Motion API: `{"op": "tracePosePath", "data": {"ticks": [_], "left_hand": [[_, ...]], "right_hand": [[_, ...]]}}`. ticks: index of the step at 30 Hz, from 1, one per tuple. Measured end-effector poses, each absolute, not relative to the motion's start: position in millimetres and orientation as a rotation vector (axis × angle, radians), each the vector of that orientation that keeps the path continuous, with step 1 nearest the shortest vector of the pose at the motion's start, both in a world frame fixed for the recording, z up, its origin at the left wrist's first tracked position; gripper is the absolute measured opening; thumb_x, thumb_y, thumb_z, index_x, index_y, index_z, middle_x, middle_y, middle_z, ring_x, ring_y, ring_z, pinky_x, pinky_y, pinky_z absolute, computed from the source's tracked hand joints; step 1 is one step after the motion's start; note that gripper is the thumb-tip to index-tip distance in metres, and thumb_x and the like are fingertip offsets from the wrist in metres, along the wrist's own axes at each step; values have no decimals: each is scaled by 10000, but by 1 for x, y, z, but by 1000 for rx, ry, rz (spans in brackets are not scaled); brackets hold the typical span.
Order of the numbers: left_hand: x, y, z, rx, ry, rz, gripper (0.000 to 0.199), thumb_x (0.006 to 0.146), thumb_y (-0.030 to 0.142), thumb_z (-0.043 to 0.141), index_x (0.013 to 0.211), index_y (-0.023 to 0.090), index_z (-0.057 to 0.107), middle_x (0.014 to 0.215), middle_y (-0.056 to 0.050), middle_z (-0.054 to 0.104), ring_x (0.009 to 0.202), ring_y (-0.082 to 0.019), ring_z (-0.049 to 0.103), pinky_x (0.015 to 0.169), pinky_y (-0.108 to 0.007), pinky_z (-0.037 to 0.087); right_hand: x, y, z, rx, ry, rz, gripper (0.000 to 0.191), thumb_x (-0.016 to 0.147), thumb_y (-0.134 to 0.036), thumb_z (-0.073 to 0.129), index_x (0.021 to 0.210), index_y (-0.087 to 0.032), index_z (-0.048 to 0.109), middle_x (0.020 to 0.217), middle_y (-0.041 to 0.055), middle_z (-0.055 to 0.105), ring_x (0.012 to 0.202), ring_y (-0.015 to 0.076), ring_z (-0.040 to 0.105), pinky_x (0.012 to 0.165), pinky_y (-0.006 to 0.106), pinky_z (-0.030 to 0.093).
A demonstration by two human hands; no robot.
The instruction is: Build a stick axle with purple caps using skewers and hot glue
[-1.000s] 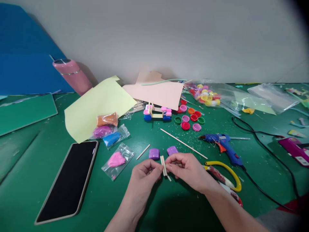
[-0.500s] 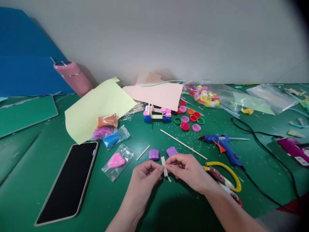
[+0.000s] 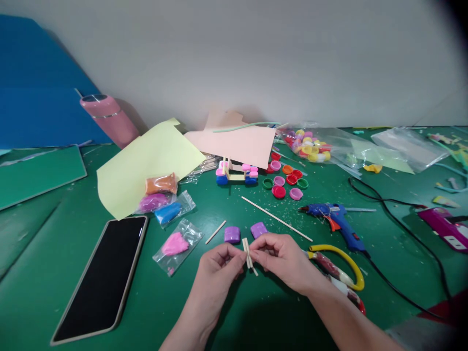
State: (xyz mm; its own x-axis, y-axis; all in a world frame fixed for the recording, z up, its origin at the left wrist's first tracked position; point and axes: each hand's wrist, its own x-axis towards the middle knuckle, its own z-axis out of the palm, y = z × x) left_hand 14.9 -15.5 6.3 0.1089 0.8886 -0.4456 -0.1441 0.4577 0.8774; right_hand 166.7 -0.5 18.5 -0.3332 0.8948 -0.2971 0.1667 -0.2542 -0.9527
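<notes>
Between my two hands is a small bundle of short pale wooden sticks (image 3: 247, 254), held roughly upright. My left hand (image 3: 221, 270) pinches it from the left with thumb and forefinger. From the right, my right hand (image 3: 280, 258) pinches the same sticks; its other fingers are curled and partly hidden. Just beyond the fingers lie two purple clay blocks, a left block (image 3: 232, 234) and a right block (image 3: 259, 229). A short stick (image 3: 215, 232) lies left of them, and a long thin stick (image 3: 277, 218) lies slantwise behind.
A small model of sticks and coloured clay (image 3: 237, 173) stands farther back, beside coloured bottle caps (image 3: 279, 192). A blue glue gun (image 3: 334, 222) and yellow-handled pliers (image 3: 353, 261) lie right. Bagged pink clay (image 3: 175, 243), a phone (image 3: 102, 278) and a pink bottle (image 3: 109, 119) are left.
The whole view has shifted very slightly. Both hands keep the same pinch on the sticks, and nothing else has visibly moved.
</notes>
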Motion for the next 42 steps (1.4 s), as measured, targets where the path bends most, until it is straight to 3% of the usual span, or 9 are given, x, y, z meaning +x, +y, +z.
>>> {"op": "tracePosePath", "data": {"ticks": [42], "left_hand": [[14,-13,8,777,1226,867,192,692,258,624,569,128,557,472,44,482,473,-74,369,473,-208,263]], "right_hand": [[167,-1,15,-1286,-1399,1652,111,779,-205,592,791,-130,672,644,-4,596,534,66,473,487,165,368]]}}
